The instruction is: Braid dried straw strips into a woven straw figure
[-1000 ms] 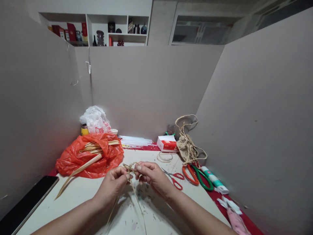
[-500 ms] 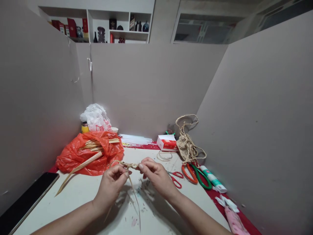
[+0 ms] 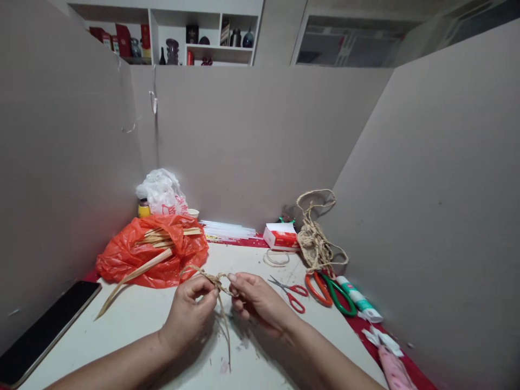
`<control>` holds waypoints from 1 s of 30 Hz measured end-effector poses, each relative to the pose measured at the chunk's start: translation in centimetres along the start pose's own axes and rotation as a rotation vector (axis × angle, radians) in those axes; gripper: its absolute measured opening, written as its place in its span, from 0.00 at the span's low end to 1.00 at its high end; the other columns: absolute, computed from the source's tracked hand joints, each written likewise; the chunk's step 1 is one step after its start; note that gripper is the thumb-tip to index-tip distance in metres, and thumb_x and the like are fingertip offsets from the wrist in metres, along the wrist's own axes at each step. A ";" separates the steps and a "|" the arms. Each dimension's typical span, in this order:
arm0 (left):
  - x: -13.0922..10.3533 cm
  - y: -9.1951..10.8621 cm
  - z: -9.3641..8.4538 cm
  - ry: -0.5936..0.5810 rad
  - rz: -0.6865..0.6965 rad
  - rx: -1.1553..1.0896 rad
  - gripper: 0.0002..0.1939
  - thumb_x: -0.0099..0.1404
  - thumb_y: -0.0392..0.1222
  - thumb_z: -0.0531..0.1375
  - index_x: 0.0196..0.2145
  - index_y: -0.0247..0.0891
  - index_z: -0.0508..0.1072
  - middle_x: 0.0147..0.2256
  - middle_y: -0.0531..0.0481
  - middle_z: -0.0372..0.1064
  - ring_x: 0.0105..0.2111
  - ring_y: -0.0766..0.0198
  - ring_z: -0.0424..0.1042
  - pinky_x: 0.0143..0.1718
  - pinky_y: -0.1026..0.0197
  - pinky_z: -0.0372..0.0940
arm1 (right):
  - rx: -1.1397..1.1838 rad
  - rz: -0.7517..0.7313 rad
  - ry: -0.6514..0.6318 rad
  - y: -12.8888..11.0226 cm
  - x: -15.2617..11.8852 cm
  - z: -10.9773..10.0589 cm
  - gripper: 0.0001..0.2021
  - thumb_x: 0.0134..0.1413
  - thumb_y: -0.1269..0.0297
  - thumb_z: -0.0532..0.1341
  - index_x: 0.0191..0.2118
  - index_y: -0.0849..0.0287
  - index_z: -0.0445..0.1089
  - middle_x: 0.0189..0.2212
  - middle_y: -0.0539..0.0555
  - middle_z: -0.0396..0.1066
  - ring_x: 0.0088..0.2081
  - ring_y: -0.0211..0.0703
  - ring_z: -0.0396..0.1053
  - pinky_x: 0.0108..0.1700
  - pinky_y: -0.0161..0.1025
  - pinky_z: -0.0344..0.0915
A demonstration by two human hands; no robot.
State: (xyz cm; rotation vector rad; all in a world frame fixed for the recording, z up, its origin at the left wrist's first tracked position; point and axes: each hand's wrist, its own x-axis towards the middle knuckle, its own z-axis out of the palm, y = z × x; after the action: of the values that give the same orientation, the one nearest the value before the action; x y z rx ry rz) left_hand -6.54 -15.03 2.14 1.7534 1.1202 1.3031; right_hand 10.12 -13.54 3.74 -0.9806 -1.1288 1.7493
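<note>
Between my hands, above the white tabletop (image 3: pixel 142 330), is a braided straw cord (image 3: pixel 212 277) with a small loop in it. My left hand (image 3: pixel 190 309) pinches the cord near its middle, thumb against the fingers. Loose strands hang down from that point toward the table. My right hand (image 3: pixel 260 303) pinches the loop on the right side between thumb and index finger. Small scissors (image 3: pixel 294 295) with red handles lie just beyond my right hand, blades pointing left.
At left an orange-red plastic bag (image 3: pixel 122 254) holds straw strips, beside a phone (image 3: pixel 44 336). At right are a coiled cord bundle (image 3: pixel 316 246), large green-and-orange-handled scissors (image 3: pixel 339 298) and a white-and-green tube (image 3: pixel 359 299). A red-and-white box (image 3: pixel 280 237) stands behind; grey panels surround the table.
The cord has been bent from a nearly straight stretch into a small loop. My right hand has turned and dropped slightly, and the view has shifted a little.
</note>
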 end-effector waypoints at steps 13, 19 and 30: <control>-0.2 -0.2 -0.3 -0.242 0.272 0.286 0.08 0.61 0.32 0.50 0.30 0.38 0.67 0.30 0.48 0.65 0.31 0.64 0.63 0.35 0.64 0.57 | 0.136 -0.029 0.025 -0.6 -0.4 2.2 0.12 0.44 0.61 0.64 0.32 0.66 0.71 0.18 0.47 0.63 0.15 0.28 0.58 0.15 0.26 0.53; 0.2 0.1 -0.6 -0.384 0.273 0.252 0.11 0.60 0.31 0.49 0.32 0.39 0.69 0.33 0.46 0.68 0.35 0.62 0.65 0.39 0.62 0.59 | -0.107 -0.018 -0.005 0.4 0.5 1.1 0.16 0.41 0.60 0.66 0.36 0.65 0.73 0.16 0.46 0.64 0.16 0.29 0.59 0.17 0.27 0.55; 0.4 0.3 -0.4 -0.444 0.225 0.157 0.13 0.58 0.29 0.49 0.35 0.37 0.70 0.35 0.47 0.68 0.36 0.63 0.65 0.41 0.63 0.59 | -0.409 -0.237 0.081 0.3 0.1 0.3 0.08 0.45 0.63 0.62 0.27 0.63 0.72 0.14 0.46 0.62 0.16 0.29 0.56 0.18 0.29 0.52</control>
State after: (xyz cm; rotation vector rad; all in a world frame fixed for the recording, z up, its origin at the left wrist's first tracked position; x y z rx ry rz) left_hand -6.77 -14.82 2.66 2.1993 0.8055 0.8960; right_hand 9.73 -13.60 3.51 -1.0937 -1.5184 1.3051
